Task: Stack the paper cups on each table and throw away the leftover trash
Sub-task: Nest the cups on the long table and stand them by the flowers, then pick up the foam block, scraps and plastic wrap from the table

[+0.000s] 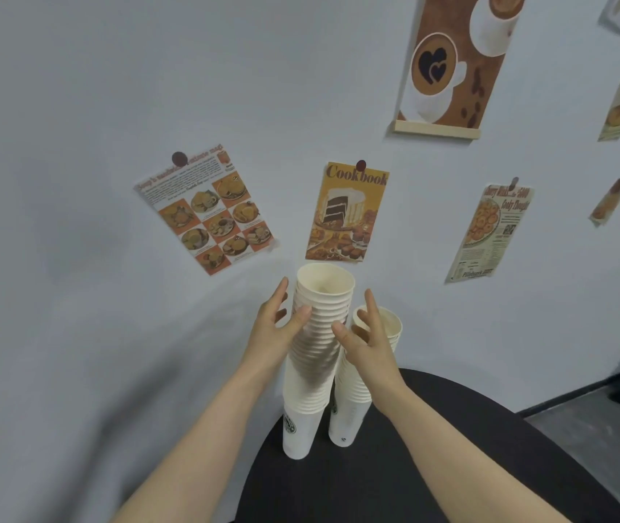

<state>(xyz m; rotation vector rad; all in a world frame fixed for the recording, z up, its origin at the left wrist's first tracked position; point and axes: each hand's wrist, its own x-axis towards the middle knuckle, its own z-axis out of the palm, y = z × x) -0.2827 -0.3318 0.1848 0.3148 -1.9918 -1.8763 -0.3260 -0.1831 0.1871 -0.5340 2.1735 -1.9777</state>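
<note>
A dark round table (433,466) fills the lower right, and on its far edge stand two stacks of white paper cups, touching side by side: a tall stack (314,356) on the left and a shorter stack (353,402) just to its right. The left hand (276,326) and the right hand (367,341) are apart, one on each side of the tall stack near its top, fingers straight and spread, thumb tips at its sides without gripping it. Behind, a pale wall (93,145) carries food posters, among them a cookbook poster (346,213) right above the cups.
</note>
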